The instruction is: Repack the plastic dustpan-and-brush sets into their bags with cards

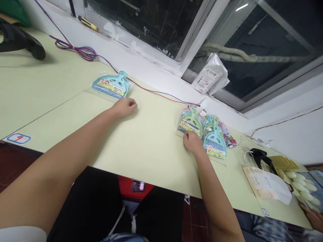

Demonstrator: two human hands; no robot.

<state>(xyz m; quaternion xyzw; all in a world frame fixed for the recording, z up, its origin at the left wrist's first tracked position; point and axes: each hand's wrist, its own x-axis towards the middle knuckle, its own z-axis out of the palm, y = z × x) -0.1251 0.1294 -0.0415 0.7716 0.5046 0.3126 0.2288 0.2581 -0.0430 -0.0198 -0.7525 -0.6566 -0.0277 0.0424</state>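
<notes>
My left hand [125, 107] rests on the pale yellow table with its fingers curled, just below a light blue dustpan-and-brush set [111, 85] in clear wrap; whether it holds anything is hidden. My right hand [192, 141] is closed at the lower edge of a wrapped green dustpan set [191, 121], with thumb and fingertips together at the wrapping. Beside that hand, to the right, lies a wrapped blue set [215, 143], overlapping other wrapped sets.
Red and blue wires [84, 52] run along the wall. On the sill are a screwdriver [88, 23] and a white package [210, 75]. Black scanner-like devices [262, 158] [21, 40] stand at both sides. Another person's hand [313, 216] shows at the far right.
</notes>
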